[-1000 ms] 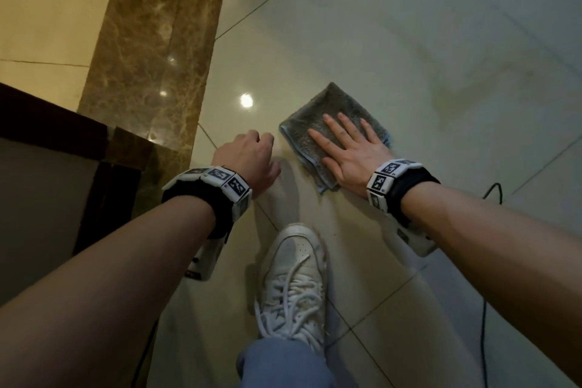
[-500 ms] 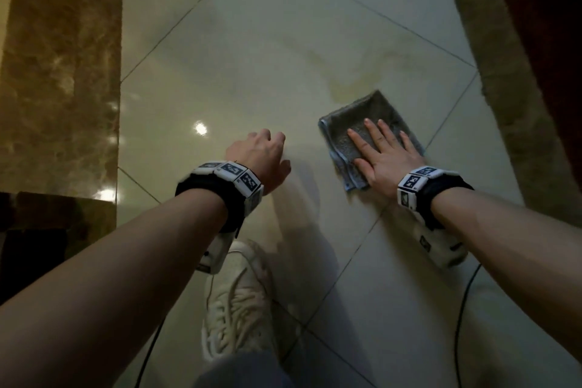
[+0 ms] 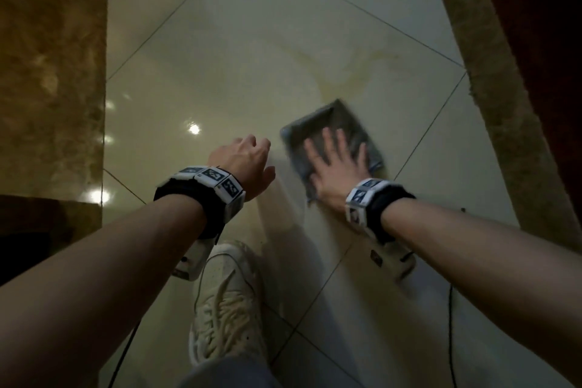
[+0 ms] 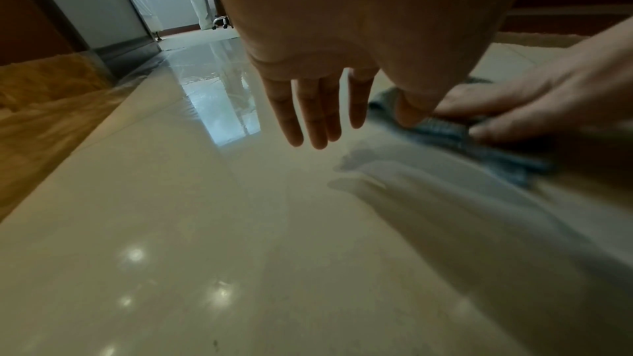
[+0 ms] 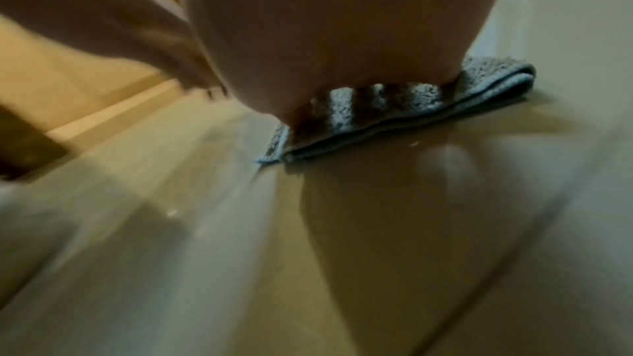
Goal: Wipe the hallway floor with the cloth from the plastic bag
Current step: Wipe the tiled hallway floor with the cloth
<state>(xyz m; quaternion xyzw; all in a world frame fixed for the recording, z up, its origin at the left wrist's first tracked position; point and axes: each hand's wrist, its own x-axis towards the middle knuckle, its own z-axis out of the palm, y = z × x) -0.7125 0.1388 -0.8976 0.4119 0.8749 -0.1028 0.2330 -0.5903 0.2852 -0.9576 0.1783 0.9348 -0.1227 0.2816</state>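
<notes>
A folded grey-blue cloth [image 3: 330,126] lies flat on the glossy cream floor tiles [image 3: 220,72]. My right hand [image 3: 337,161] presses on it with fingers straight and spread; the picture is blurred by motion. In the right wrist view the palm covers most of the cloth [image 5: 489,85], whose folded edge shows at the front. My left hand [image 3: 245,161] hovers just left of the cloth, holding nothing. The left wrist view shows its fingers [image 4: 315,113] hanging straight and relaxed above the floor, with the cloth [image 4: 455,134] and the other hand to the right.
A brown marble strip [image 3: 50,72] borders the floor on the left, a beige strip [image 3: 491,98] and dark red surface on the right. My white sneaker [image 3: 226,302] stands below the hands. A thin black cable [image 3: 450,324] trails at lower right. A yellowish stain [image 3: 346,72] lies beyond the cloth.
The right hand has slid the cloth to the right and forward across the tiles towards the stain. The left hand has travelled alongside it, and the view has swung right.
</notes>
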